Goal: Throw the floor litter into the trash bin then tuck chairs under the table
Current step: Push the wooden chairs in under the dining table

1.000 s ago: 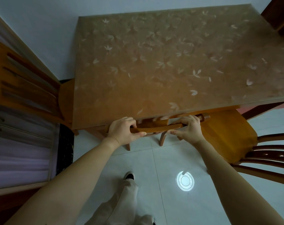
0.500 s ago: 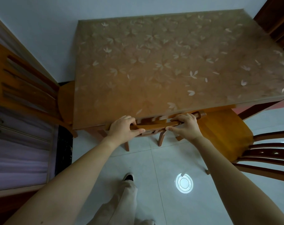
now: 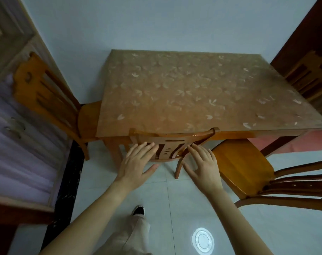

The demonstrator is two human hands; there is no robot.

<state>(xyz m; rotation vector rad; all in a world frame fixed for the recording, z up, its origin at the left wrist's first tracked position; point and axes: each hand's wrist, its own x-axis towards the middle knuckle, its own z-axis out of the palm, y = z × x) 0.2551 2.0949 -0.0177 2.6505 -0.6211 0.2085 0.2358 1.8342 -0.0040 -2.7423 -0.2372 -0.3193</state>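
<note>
- The tucked chair [image 3: 172,142] shows only its backrest; the counter [image 3: 193,92] hides its seat.
- Left hand [image 3: 136,163] and right hand [image 3: 202,165], both spread open and empty, hover near that backrest.

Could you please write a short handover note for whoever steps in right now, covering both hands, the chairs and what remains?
Left hand: open, fingers spread, holding nothing, at the back of the middle chair.
Right hand: open and empty, beside the same chair back.
Middle chair: pushed in, its top rail against the near edge of the table.
Chair on the right: seat out on the floor, not tucked.
Chair on the left: seat only partly under the table's left end.
No litter or trash bin is in view, so that step cannot be checked.
Left: probably the right chair next, then the left.
</note>
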